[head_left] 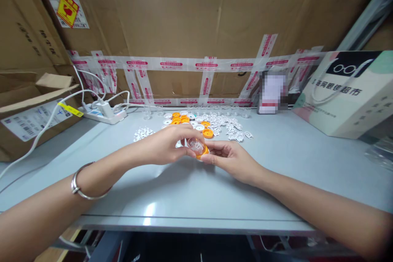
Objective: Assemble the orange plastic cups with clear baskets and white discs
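Both my hands meet above the middle of the grey table (276, 163). My left hand (167, 145) pinches a small clear plastic cup (195, 146) from above, fingers closed around it. My right hand (229, 156) holds an orange cap (203, 153) at the cup's underside, fingers curled. A silver bangle (80, 188) sits on my left wrist. Just behind the hands lie several orange caps (208, 133), white caps (168, 116) and small white plastic pieces (235, 129).
A row of clear cups (227, 111) stands along the cardboard wall. At the back left are a white power strip (104, 113) with cables and a cardboard box (27, 118). A printed paper bag (350, 94) leans at the right.
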A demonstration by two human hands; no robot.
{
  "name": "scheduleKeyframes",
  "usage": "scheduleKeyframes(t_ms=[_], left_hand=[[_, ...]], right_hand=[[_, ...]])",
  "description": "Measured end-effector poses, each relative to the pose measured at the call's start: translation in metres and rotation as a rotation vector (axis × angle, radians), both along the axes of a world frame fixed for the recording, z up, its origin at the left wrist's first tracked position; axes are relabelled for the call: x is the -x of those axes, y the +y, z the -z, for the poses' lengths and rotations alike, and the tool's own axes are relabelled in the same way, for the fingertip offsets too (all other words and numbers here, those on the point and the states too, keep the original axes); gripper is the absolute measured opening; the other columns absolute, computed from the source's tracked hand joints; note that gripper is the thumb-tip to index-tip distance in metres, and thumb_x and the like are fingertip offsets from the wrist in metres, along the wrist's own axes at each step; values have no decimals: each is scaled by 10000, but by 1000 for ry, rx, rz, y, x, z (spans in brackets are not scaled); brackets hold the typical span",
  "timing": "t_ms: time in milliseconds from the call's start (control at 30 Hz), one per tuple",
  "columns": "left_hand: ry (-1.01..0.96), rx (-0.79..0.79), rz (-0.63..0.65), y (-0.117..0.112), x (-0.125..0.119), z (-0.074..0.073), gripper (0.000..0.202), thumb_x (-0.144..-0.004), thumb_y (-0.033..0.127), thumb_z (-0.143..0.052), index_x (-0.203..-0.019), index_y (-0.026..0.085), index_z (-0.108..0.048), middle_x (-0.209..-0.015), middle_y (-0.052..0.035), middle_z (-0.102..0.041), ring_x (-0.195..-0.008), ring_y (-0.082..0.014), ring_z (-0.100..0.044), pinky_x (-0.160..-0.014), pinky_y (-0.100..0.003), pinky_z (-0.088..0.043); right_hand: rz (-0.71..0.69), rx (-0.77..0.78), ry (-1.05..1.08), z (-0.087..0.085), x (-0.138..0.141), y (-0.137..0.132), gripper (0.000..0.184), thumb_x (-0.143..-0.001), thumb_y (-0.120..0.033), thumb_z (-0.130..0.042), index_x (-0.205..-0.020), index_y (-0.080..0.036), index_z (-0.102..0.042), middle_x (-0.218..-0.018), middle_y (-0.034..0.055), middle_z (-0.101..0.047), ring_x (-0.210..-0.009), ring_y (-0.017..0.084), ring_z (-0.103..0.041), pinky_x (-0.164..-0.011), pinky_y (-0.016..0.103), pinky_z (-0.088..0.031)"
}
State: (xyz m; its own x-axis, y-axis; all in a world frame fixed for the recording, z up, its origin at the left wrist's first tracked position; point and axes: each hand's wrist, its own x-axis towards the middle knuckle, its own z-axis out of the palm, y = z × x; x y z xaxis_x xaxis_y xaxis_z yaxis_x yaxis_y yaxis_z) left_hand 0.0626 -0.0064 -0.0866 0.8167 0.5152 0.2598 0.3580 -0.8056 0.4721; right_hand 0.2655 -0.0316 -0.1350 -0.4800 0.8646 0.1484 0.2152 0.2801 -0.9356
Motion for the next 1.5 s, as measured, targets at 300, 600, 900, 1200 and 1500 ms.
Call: scheduleKeyframes(t_ms=[300,600,900,1200,1500], left_hand=[[-89,38,-97,3,-2,5,219,-796,256,-588,-993,162,-596,-875,-44,-646,-772,-138,-574,-719,-266,-466],[-168,159,-18,7,0,5,419,-795,215,-588,-1201,192,-487,-1073,-73,-607,-943,-158,-566,-849,-310,-455],[-276,215,-137,5,-10,11,290,-780,239,-604,-1059,160,-586,-1034,-63,-616,-881,-146,-558,-814,-299,-450],[-330,414,-213,1,-17,12,194,-732,293,-650,-854,142,-642,-892,-45,-638,-867,-162,-579,-753,-278,-465],[-532,515,-207,-2,-23,16,239,-796,309,-588,-968,145,-609,-1009,-59,-622,-951,-171,-567,-872,-310,-438]], right_hand=[[55,27,26,-2,2,0,357,-761,-351,-620,-1098,-233,-631,-969,20,-668,-936,201,-595,-851,350,-452],[42,108,92,-3,3,1,338,-753,-376,-628,-1050,-216,-651,-969,29,-663,-876,165,-600,-823,325,-471],[4,196,204,0,2,5,316,-759,-366,-635,-1037,-218,-658,-960,27,-654,-856,139,-579,-838,314,-446],[-40,282,394,-3,0,6,214,-762,-338,-646,-923,-202,-684,-944,37,-656,-826,121,-571,-839,299,-428],[19,406,644,-8,4,5,251,-674,-192,-736,-912,-199,-657,-881,-7,-673,-832,80,-598,-866,229,-434]])
